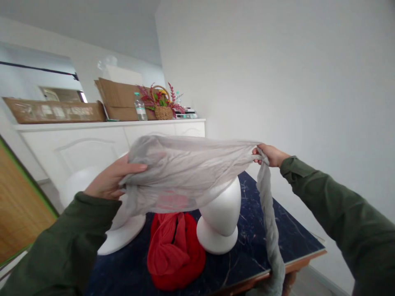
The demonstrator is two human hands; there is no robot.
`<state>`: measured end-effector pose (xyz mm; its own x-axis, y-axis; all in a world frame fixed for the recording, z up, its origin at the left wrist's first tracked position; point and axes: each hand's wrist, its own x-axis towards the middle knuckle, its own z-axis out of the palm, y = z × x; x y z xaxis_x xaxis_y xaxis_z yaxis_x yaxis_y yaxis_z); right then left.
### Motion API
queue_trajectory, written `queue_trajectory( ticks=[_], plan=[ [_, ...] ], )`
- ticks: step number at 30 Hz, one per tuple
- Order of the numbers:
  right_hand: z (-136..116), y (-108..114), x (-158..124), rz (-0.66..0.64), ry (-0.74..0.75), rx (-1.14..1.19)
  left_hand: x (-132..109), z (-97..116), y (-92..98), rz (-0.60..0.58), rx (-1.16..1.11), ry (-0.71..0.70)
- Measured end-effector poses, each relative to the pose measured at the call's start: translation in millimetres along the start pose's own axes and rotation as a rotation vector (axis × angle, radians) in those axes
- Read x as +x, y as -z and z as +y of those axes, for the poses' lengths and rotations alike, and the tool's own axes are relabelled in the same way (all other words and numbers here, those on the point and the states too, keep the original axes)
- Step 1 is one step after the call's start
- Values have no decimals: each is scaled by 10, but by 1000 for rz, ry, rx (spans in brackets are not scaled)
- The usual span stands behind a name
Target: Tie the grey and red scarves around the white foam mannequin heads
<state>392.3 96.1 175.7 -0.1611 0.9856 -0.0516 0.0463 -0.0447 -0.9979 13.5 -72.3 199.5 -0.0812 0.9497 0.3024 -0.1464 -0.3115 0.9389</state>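
Note:
A thin, light grey scarf [191,164] is stretched sideways between my hands, above the table. My left hand [115,176] grips its bunched left end, the thumb lying over the cloth. At the other end my right hand [270,155] pinches the gathered fabric, and a twisted length hangs down from there past the table edge. Behind and below the scarf stands a white foam mannequin head [224,209], its upper part covered from view by the cloth. A second white mannequin head [121,236] is mostly hidden behind my left arm. Between them lies a red cloth bundle [175,255].
The dark blue marble-patterned table [253,230] has a wooden edge. Beyond it, a white cabinet [92,144] carries cardboard boxes [55,111], a water bottle [140,107] and a flower basket [163,112]. A white wall [293,82] rises at the right.

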Motion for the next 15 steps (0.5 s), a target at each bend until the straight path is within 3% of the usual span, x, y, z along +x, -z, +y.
queue_trajectory(
  ticks=[4,7,10,12,15],
  plan=[
    [119,56,30,-64,-68,147,80,164,-75,-124,188,27],
    [64,225,-65,-17,-65,313,67,203,-11,-288,295,91],
    [-84,469,-162,12,59,360,-3,154,44,-444,438,168],
    [-202,648,-164,132,193,294,-51,86,80,-372,429,139],
    [-323,925,-96,355,311,198,-76,-4,198,-155,327,22]
  ],
)
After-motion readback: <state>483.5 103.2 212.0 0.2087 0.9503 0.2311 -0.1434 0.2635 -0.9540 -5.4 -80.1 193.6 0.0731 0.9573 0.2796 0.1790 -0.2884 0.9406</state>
